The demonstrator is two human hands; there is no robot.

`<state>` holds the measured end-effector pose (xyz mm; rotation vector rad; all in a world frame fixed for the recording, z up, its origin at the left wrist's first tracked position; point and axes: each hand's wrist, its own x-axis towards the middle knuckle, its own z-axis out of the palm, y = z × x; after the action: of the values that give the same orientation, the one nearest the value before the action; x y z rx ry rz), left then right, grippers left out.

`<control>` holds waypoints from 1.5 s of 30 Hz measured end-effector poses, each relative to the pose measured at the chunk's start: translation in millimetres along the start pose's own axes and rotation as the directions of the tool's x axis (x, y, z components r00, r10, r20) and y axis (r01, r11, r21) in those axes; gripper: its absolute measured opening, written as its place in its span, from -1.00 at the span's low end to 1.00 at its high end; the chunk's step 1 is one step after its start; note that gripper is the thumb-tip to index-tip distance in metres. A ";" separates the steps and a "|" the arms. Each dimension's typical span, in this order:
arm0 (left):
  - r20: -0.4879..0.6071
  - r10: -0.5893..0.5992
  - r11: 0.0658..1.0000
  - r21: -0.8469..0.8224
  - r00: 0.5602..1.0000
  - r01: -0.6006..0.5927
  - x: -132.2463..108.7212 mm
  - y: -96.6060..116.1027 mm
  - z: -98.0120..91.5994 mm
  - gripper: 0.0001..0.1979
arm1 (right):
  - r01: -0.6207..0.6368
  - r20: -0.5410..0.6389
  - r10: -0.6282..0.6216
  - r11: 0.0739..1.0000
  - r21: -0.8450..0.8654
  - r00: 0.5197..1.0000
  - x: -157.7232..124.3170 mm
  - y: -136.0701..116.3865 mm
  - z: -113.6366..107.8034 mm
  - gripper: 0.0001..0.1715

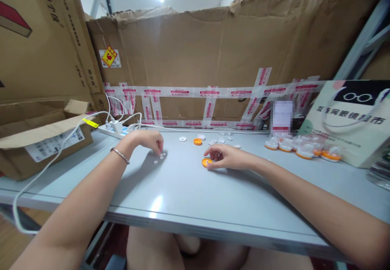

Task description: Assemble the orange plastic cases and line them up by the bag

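Note:
My left hand (154,142) reaches down with its fingers pinched together, their tips on a small white disc (161,155) at the edge of a loose group. Another small white disc (155,162) lies flat on the table just in front. In my right hand (227,157), thumb and fingers grip the rim of a round orange cap (206,163), which rests on or just above the table; a small pale piece shows in its middle. Behind it stand a second orange cap (197,141) and two white rings (182,139). Small clear and white plastic parts (212,142) are scattered beyond my right hand.
Several clear-domed pieces with orange bases (304,152) stand at the right, before a paper bag (350,119). An open carton (45,144) and a power strip (114,128) with white cables are at the left. A large taped cardboard box (195,50) walls off the back.

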<state>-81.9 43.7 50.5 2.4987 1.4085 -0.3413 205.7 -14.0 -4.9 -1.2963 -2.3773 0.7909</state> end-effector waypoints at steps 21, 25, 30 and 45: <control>0.043 -0.031 0.999 0.042 0.999 0.029 7.8 7.7 7.2 -0.73 | 0.043 -0.069 -0.046 0.998 -0.044 0.997 3.4 -1.1 6.0 -0.60; 0.026 -0.012 1.000 0.003 1.000 0.011 2.8 3.1 0.0 -0.71 | 0.049 -0.072 -0.053 0.998 -0.050 0.996 3.5 0.2 6.1 -0.61; -0.091 -0.153 0.986 0.046 0.984 0.157 -7.0 -20.1 -12.4 -0.72 | 0.057 -0.071 -0.061 0.997 -0.049 0.996 3.0 1.0 6.1 -0.61; 0.163 -0.401 0.915 0.119 0.902 0.385 -12.6 -24.2 -10.5 -0.81 | 0.059 -0.064 -0.063 0.996 -0.069 0.996 2.2 -1.8 5.3 -0.61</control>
<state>-108.2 49.2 62.0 2.1566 1.8473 -0.7039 200.6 -14.7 -7.9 -1.2490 -2.3970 0.6463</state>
